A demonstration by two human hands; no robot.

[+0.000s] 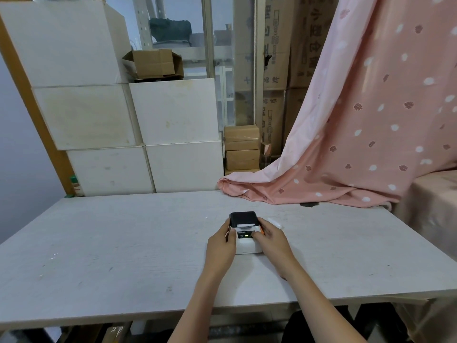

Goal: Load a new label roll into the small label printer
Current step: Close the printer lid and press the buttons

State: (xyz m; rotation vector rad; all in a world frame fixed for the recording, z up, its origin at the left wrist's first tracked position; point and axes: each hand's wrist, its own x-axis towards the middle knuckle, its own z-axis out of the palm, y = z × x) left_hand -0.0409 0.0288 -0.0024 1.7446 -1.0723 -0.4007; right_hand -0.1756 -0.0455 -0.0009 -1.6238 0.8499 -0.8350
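You get soft, even indoor light, faint shadows under your hands point(247, 243), and wide-angle bending at edges.

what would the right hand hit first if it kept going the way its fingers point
The right hand points inward and left, its fingertips already at the label printer, near the orange part on its right side. So it meets the printer first.

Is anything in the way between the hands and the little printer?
No, nothing visible is. The left hand and the right hand already touch the sides of the label printer on the table. Its black lid looks closed, with a white strip at the slot. No loose label roll can be made out.
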